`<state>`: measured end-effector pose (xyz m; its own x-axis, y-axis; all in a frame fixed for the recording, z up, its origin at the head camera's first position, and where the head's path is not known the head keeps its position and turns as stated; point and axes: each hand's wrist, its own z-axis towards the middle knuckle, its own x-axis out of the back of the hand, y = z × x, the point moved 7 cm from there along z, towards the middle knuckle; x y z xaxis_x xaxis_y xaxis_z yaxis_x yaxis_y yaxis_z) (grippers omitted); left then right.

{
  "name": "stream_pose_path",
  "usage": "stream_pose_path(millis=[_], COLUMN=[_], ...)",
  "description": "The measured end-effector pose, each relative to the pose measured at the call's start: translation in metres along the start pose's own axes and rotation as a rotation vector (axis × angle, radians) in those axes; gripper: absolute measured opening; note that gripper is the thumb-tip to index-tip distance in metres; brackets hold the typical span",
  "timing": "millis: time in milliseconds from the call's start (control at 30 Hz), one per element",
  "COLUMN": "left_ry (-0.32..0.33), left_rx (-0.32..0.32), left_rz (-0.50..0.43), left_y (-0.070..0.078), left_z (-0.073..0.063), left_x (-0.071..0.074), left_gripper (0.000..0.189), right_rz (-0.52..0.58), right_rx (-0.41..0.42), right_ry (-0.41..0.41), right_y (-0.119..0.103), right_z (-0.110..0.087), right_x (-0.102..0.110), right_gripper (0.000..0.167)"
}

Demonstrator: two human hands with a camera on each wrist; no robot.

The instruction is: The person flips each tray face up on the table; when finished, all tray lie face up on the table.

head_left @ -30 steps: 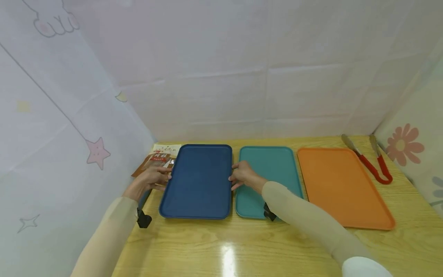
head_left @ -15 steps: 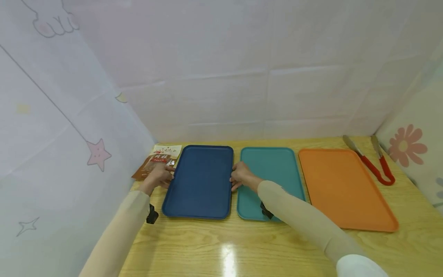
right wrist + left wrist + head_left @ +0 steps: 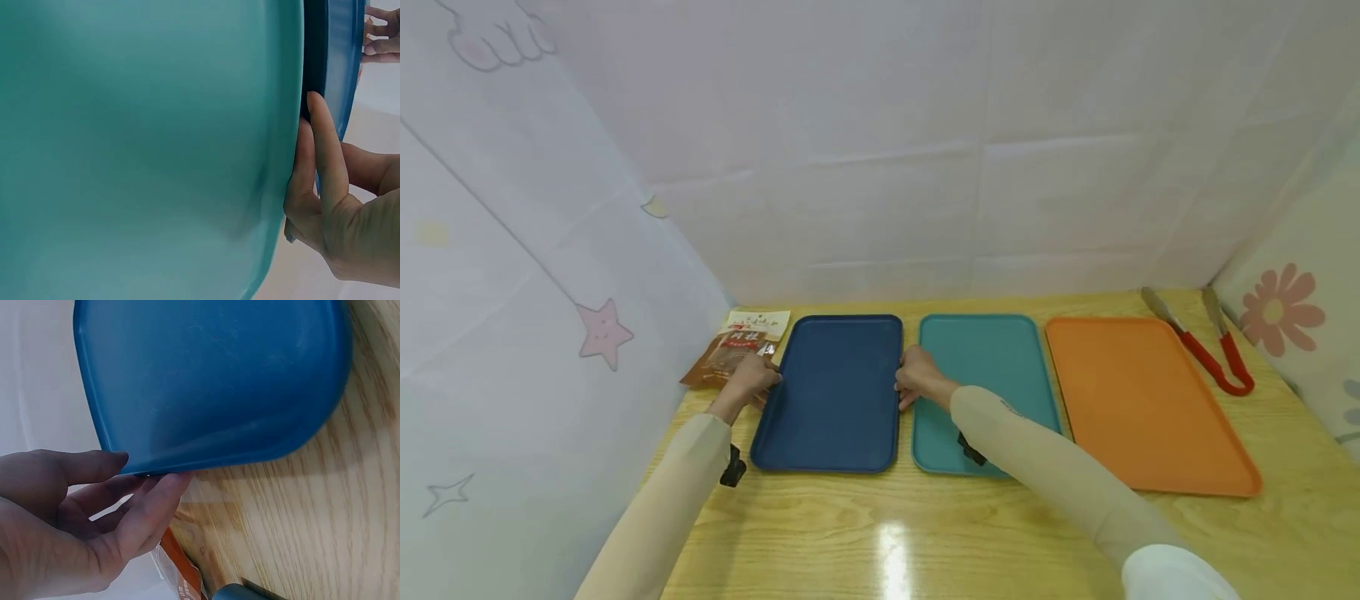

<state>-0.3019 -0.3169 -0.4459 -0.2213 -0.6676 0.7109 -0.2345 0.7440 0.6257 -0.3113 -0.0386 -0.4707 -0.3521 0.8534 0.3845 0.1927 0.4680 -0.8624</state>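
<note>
A dark blue rectangular tray (image 3: 829,392) lies on the table's left part, between both hands. My left hand (image 3: 748,379) holds its left rim; in the left wrist view the thumb (image 3: 103,464) lies over the edge and the fingers (image 3: 156,506) press its outer side. At the opposite rim my right hand (image 3: 917,375) grips the tray, its fingers (image 3: 328,144) along the narrow gap beside a teal tray (image 3: 992,367). That forearm passes over the teal tray. Behind the left hand lies a brown and cream food packet (image 3: 737,346), partly covered by the hand.
To the right of the teal tray lies an orange tray (image 3: 1150,400). Red-handled tongs (image 3: 1213,358) rest spread beyond it, near the right wall. A rounded blue object (image 3: 240,592) shows at the bottom of the left wrist view. Printed cloth walls (image 3: 865,208) enclose the wooden table (image 3: 820,533).
My left hand has moved slightly right, from spread fingers beside the blue tray to a hold on its rim. The tray's near left corner has shifted slightly right. My right hand stays at its rim.
</note>
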Motion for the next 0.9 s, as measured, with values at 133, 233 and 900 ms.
stream_pose_path(millis=[133, 233, 900], left_ry=[0.013, 0.014, 0.108], left_rx=[0.011, 0.024, -0.124], left_rz=[0.001, 0.003, 0.359], left_y=[-0.002, -0.004, 0.022], left_z=[0.001, 0.0, 0.001], left_x=[-0.002, -0.004, -0.001], left_gripper=[0.039, 0.038, 0.02], right_rz=[-0.054, -0.096, -0.317], right_rx=[-0.006, -0.013, 0.071], right_ry=[0.008, 0.008, -0.023], right_y=[-0.001, 0.0, -0.008], right_z=[0.0, 0.0, 0.008], right_x=[0.0, -0.001, 0.008], right_gripper=[0.04, 0.028, 0.056])
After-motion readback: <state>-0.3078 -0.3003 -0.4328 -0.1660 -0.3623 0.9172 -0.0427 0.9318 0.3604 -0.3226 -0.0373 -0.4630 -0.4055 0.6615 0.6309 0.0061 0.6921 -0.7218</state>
